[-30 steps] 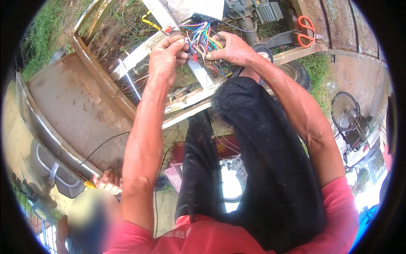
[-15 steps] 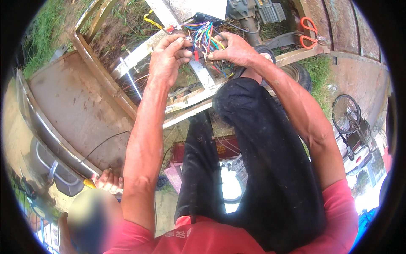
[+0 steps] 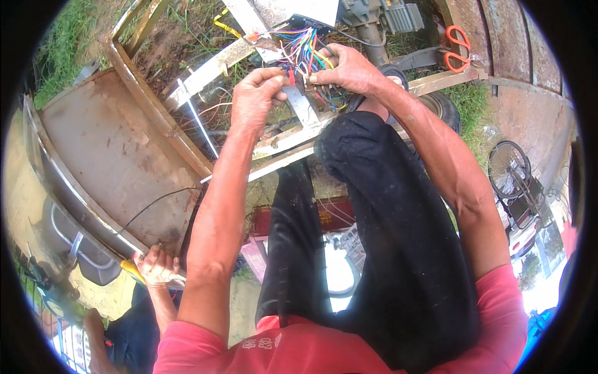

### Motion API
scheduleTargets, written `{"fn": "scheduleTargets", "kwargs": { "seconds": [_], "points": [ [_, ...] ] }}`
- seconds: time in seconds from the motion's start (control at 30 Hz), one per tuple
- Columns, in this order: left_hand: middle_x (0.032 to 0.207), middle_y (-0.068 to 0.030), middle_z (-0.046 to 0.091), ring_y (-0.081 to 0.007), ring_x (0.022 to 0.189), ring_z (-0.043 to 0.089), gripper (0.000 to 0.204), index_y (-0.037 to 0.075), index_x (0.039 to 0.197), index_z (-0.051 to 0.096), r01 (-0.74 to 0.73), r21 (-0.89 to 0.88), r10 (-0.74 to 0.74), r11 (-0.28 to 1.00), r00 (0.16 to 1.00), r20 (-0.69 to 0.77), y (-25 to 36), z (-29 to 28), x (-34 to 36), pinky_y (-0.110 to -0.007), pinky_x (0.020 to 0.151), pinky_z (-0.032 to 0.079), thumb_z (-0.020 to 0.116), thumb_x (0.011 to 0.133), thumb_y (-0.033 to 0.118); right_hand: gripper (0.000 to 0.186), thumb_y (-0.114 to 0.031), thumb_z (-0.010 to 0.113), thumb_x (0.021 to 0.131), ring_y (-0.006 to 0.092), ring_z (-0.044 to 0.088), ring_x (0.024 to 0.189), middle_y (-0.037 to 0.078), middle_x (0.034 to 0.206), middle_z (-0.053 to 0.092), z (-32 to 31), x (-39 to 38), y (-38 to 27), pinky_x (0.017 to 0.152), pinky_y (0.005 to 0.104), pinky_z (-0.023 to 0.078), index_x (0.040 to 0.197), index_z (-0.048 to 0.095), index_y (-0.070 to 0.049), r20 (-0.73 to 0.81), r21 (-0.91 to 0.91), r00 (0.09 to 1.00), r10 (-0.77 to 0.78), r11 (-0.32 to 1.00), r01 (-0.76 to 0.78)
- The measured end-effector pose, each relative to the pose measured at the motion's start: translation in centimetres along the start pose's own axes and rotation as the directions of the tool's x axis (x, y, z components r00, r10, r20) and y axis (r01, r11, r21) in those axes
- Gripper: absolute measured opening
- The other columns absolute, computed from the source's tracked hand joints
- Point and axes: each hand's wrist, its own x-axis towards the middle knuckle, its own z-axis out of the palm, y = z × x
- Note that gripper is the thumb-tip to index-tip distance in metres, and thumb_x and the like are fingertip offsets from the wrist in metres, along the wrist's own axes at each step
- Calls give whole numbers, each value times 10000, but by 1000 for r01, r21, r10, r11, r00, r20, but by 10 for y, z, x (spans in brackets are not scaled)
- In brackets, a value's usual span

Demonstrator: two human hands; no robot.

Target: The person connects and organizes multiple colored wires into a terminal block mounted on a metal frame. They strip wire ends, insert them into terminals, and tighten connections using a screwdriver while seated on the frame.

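Observation:
A bundle of multicoloured wires [image 3: 306, 48] comes out of a black finned box [image 3: 309, 25] at the top middle. My right hand [image 3: 352, 71] is closed on some of these wires, thumb and fingers pinching them from the right side. To the left of the bundle is my left hand [image 3: 256, 96], its thumb and fingertips pressed together beside a small red connector [image 3: 291, 76]. Whatever sits between those fingertips is too small to make out. Under the wires runs a pale metal bar [image 3: 302, 107] of the frame.
Orange-handled scissors [image 3: 458, 50] rest at the upper right, near a grey motor [image 3: 402, 17]. A rusty metal panel [image 3: 112, 137] lies at left. Another person's hand [image 3: 157, 265] grips its edge by a yellow handle [image 3: 132, 270]. A wheel [image 3: 439, 109] stands beside the frame.
My left hand has moved slightly down and right, away from the wires' upper left part. My right hand stays at the bundle. The other person's hand and forearm show more.

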Motion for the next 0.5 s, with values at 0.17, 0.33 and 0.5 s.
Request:
{"fn": "scheduleTargets", "kwargs": {
  "seconds": [0.17,0.33,0.5],
  "points": [
    [946,-13,725,-73,702,584,288,24,1152,708,-3,154,6,988,1000,-18,4,19,-1,-235,645,492,749,899,157,698,-319,903,689,182,694,887,149,995,730,5,3,-2,818,312,544,1197,609,59,-25,-86,1000,8,996,-10],
    [902,-23,710,-71,690,585,244,28,1083,701,19,195,-5,981,997,-75,5,31,3,-241,589,470,755,889,166,677,-304,901,691,178,692,875,144,986,731,8,5,3,816,304,538,1182,610,60,-39,-69,999,7,998,-10],
    [907,-61,713,-110,728,634,137,54,979,639,69,71,-62,995,993,-100,-3,22,12,-255,610,484,714,910,145,621,-288,871,741,168,692,875,134,997,737,8,0,-3,818,298,535,1190,615,55,-33,5,999,27,1000,-27]
  ]
}}
